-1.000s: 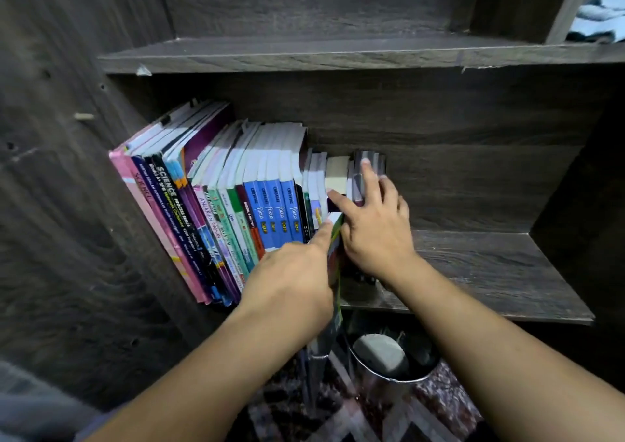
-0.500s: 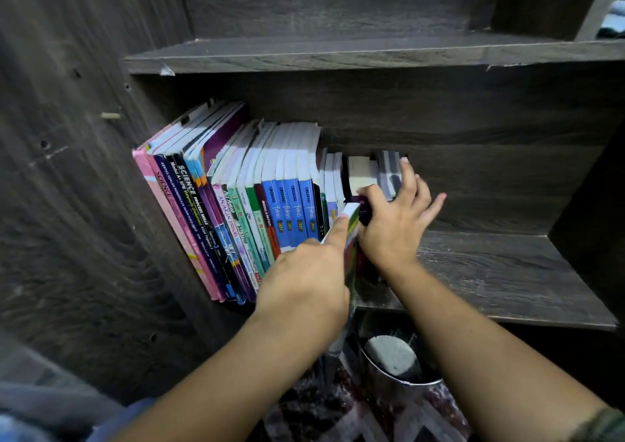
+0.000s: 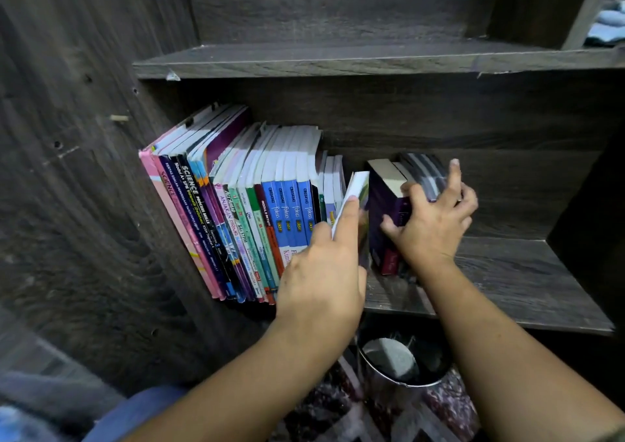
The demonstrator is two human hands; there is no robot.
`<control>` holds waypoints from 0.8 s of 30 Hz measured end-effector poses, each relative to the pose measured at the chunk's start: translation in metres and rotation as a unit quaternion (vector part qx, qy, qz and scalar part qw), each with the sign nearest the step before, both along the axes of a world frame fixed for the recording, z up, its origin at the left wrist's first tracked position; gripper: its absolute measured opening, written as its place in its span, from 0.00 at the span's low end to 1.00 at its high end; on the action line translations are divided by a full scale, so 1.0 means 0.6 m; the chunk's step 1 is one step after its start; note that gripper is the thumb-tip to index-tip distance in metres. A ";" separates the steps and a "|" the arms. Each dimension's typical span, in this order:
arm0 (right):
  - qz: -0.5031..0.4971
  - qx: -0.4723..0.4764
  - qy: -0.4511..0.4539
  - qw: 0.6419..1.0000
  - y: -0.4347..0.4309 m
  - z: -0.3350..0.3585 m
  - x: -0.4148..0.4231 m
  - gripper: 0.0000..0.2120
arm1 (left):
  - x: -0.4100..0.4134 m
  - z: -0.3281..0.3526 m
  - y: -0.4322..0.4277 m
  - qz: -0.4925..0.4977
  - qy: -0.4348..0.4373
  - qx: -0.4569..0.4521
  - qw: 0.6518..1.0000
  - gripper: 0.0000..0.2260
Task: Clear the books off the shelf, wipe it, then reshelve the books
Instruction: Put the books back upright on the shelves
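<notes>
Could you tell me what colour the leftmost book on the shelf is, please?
The leftmost book is pink; head view.

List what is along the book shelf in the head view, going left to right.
Pink books → black science book → blue books → thin book held by the left hand → dark books gripped by the right hand → bare shelf board.

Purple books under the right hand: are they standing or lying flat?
Standing. The purple books stand on end on the shelf, spines forward, page edges up; the right hand grips them.
</notes>
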State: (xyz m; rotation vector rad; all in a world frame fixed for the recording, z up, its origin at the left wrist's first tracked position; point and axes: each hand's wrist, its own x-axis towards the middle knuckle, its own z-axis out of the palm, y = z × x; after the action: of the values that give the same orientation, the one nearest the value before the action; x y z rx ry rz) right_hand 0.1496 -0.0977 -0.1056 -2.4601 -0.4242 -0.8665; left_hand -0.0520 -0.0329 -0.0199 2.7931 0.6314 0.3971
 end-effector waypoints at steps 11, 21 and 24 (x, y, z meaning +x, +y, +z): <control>0.011 -0.016 -0.003 1.000 -0.011 -0.002 -0.009 0.28 | 0.098 -0.033 0.028 0.029 -0.045 0.063 0.997 0.35; 0.117 0.143 -0.029 0.982 -0.030 -0.012 -0.012 0.48 | 0.122 -0.056 0.030 0.013 0.029 0.236 0.971 0.47; 0.114 0.253 0.161 0.947 -0.046 -0.015 -0.022 0.50 | 0.111 -0.046 0.044 0.026 0.056 0.268 0.961 0.51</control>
State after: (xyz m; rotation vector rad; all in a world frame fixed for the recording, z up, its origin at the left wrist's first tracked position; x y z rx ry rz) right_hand 0.1363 -0.1252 -0.1147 -1.9748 -0.3114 -0.4002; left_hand 0.0144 -0.0064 -0.0476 3.3383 0.7125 0.4819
